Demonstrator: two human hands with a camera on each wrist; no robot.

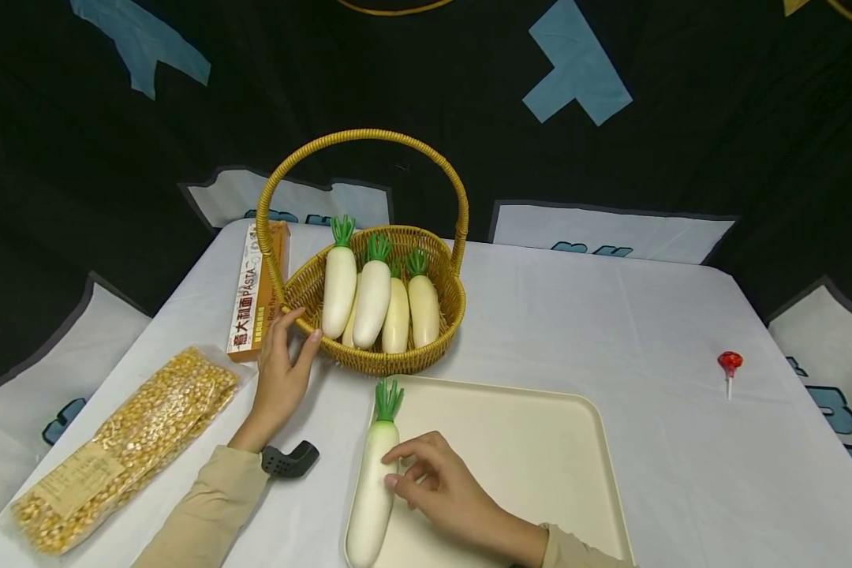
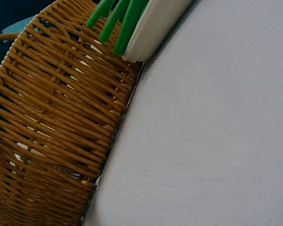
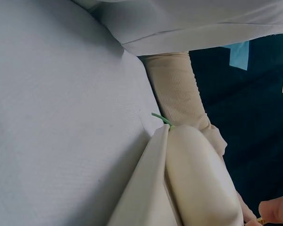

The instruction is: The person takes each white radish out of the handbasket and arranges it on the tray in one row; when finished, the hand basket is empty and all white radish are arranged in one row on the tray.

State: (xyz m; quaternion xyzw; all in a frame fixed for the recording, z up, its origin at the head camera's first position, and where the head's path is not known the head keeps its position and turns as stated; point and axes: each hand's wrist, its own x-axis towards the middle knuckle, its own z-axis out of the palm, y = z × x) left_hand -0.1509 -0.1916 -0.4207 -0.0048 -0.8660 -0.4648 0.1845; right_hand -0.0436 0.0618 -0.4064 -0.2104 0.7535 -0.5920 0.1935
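Observation:
A white radish [image 1: 372, 489] with green leaf stubs lies lengthwise along the left side of a cream tray [image 1: 525, 402]. My right hand [image 1: 443, 485] is over the radish's right side, thumb and index finger apart at its edge; whether they touch it is unclear. The same radish [image 3: 198, 174] shows close up in the right wrist view, beside the tray wall [image 3: 144, 197]. My left hand [image 1: 282, 375] is at the front left of a wicker basket [image 1: 390, 363], fingertips at its rim. Several radishes [image 1: 374, 304] stand in the basket, leaves up.
Left of the basket lies an orange-and-white pasta box [image 1: 244, 304]. A clear bag of corn kernels [image 1: 135, 442] lies at the left. Far right on the white tablecloth is a red lollipop [image 1: 730, 363]. The basket's tall handle [image 1: 369, 136] arches upward.

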